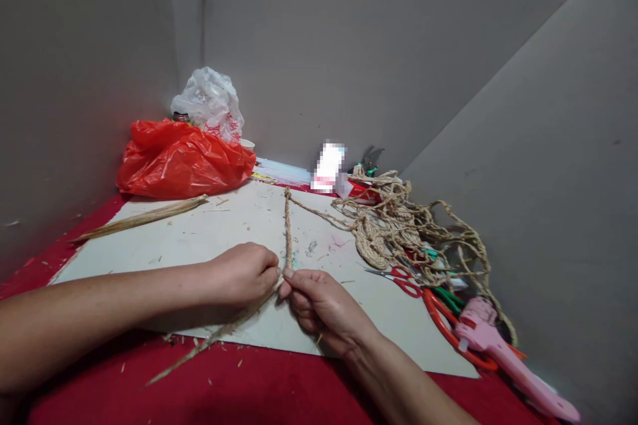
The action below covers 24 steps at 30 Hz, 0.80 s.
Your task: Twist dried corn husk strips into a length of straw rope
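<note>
A tan braided straw cord (pixel 288 229) is running nearly straight along the pale board (pixel 249 219), its near end being gripped where the plait is giving way to loose straw strands (pixel 234 324). These strands are trailing toward the near left, crossing the board's edge and tapering over the red surface (pixel 259 385). At its far end the cord is bending sharply and stretching rightward into a tangled heap of coiled cord (pixel 371 242).
</note>
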Tool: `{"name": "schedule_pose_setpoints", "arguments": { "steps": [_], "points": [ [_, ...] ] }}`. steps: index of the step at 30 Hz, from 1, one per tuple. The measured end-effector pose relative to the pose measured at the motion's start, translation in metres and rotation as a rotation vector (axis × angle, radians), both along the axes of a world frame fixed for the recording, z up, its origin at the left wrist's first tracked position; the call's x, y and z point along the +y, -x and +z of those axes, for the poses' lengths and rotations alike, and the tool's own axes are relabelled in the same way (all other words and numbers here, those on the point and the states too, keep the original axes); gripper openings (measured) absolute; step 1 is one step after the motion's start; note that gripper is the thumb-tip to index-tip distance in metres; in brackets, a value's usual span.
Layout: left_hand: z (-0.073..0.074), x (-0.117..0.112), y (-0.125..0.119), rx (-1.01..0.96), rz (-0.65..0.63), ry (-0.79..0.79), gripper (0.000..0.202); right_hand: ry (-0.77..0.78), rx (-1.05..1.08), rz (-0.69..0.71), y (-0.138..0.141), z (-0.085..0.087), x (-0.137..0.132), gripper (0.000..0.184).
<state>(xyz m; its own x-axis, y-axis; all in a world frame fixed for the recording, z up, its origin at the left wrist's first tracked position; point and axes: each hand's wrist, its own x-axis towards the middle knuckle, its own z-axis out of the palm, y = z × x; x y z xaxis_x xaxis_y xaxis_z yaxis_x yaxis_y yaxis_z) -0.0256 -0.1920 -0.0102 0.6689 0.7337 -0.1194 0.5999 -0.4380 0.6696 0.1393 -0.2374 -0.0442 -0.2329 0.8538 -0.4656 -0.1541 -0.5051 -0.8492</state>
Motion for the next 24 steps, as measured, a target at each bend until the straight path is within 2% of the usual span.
{"name": "schedule_pose_setpoints", "arguments": {
  "steps": [3,6,9,11,12,13,15,17,18,21,22,24],
  "points": [
    [-0.002,-0.015,-0.003,0.100,-0.003,-0.166,0.026,0.029,0.062,-0.067,0.005,-0.002,-0.004,0.040],
    [-0.007,-0.031,-0.004,0.200,-0.065,-0.245,0.022,0.057,0.102,-0.097,0.008,-0.003,-0.007,0.047],
    [-0.002,-0.046,-0.001,0.232,-0.160,-0.245,0.020,0.073,0.115,-0.069,0.007,-0.001,-0.006,0.039],
    [0.007,-0.050,0.002,0.190,-0.263,-0.190,0.013,0.081,0.126,-0.037,0.004,0.002,-0.005,0.033],
    [0.012,-0.048,0.004,0.147,-0.291,-0.154,0.017,0.081,0.137,-0.022,0.002,0.004,-0.004,0.032],
    [0.016,-0.044,0.005,0.087,-0.276,-0.126,0.022,0.075,0.150,-0.009,0.000,0.006,-0.003,0.032],
    [0.018,-0.030,0.005,-0.078,-0.102,-0.117,0.024,0.054,0.169,0.022,-0.003,0.011,-0.002,0.033],
    [0.008,-0.014,0.001,-0.293,0.160,-0.167,0.018,0.028,0.156,0.054,-0.005,0.013,-0.001,0.034],
    [0.000,-0.007,-0.003,-0.379,0.214,-0.113,0.018,0.014,0.140,0.070,-0.005,0.013,0.000,0.034],
    [-0.031,0.004,-0.014,-0.422,0.123,0.394,0.020,-0.036,0.074,0.121,-0.006,0.006,0.003,0.039],
    [-0.039,0.005,-0.016,-0.375,0.107,0.490,0.023,-0.048,0.043,0.136,-0.007,0.003,0.004,0.041],
    [-0.049,0.003,-0.018,-0.373,0.119,0.403,0.022,-0.054,-0.023,0.160,-0.008,-0.004,0.006,0.043]
  ]
}}
